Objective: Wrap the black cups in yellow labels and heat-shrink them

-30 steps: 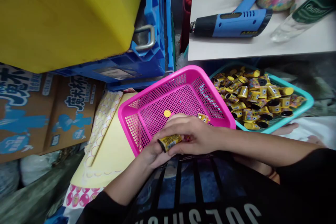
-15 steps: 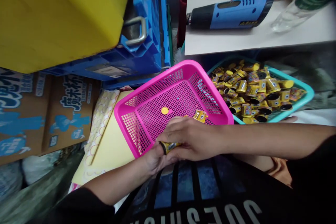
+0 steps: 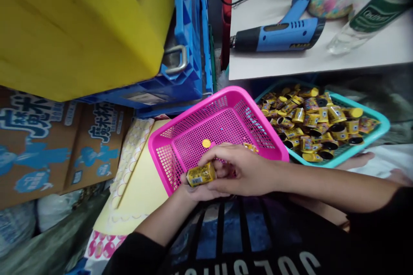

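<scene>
A small yellow tub [image 3: 200,175] with a printed wrapper and a barcode lies on its side between my hands, above the near edge of the pink basket [image 3: 154,139]. My left hand [image 3: 201,192] cradles it from below, its thumb at the tub's left end; its other fingers are hidden. From the right, my right hand [image 3: 241,169] curls over the tub, fingers closed around its right end. Inside the basket lie a yellow round lid [image 3: 206,143] and some yellow wrapped pieces [image 3: 251,147], partly covered by my right hand.
A teal basket [image 3: 382,125] full of similar tubs stands at right. Above it, a white table [image 3: 274,66] bears a blue heat gun [image 3: 287,34] and a water bottle [image 3: 364,17]. Blue crates [image 3: 190,81], a yellow bin [image 3: 80,30] and cardboard boxes [image 3: 67,146] fill the left.
The tub has turned so that its barcode side shows more fully. My right hand's fingers have lifted and uncovered more of it. The view has shifted slightly.
</scene>
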{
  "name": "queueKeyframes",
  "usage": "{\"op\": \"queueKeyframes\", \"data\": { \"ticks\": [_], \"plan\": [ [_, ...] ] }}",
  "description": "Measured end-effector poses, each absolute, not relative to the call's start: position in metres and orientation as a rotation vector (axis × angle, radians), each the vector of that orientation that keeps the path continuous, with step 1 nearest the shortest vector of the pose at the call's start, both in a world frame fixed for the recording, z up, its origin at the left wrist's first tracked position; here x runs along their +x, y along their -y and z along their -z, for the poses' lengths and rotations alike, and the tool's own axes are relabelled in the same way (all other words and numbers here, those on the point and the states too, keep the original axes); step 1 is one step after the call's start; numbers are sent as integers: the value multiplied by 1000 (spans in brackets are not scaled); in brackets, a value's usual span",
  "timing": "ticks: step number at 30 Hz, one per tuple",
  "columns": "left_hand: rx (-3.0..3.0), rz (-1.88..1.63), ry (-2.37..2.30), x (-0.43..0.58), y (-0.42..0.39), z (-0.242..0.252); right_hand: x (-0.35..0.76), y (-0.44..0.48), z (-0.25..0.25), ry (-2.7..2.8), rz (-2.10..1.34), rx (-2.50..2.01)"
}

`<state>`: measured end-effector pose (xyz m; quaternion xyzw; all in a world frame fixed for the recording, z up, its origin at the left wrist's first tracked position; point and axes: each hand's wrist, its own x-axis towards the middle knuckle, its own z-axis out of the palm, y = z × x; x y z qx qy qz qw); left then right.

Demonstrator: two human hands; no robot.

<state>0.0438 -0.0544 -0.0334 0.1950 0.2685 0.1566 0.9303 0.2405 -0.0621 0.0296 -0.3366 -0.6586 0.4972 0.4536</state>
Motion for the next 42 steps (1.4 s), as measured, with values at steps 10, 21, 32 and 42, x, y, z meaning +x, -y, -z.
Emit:
{"op": "queueKeyframes", "data": {
  "ticks": [10,21,32,42],
  "plan": [
    [619,-450,-859,60,42,-20,246,62,-6,1847,-789,-989],
    [714,-759,-1102,74,63,-9,233,70,-1,1708,-784,-916],
    [595,-762,-1100,74,60,-10,222,72,9,1634,-747,-1008],
    [1017,-846,-1110,64,55,-21,224,71,10,1730,-755,-988]
  ]
}}
